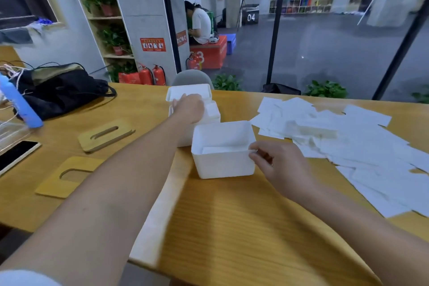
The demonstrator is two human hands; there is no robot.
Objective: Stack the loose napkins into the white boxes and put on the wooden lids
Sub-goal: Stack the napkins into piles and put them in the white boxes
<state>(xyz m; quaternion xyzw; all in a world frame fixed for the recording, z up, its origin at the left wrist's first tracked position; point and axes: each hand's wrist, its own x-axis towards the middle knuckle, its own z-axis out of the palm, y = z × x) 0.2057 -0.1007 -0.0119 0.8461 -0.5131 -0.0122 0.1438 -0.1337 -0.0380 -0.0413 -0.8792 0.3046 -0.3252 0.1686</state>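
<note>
An open white box [222, 165] stands in the middle of the wooden table, with a few napkins lying flat inside. My right hand [276, 165] pinches its right rim. Behind it are more white boxes [189, 90], stacked or pushed together, and my left hand [189, 108] rests on them, gripping one. Loose white napkins [348, 141] lie scattered over the right side of the table. Two wooden lids with slots lie on the left: one [105, 134] farther back, one [69, 176] nearer me.
A black bag [60, 90] and a blue bottle [19, 104] sit at the back left, a phone [16, 154] at the left edge. A grey chair back [192, 78] rises behind the table. A person sits far behind the glass.
</note>
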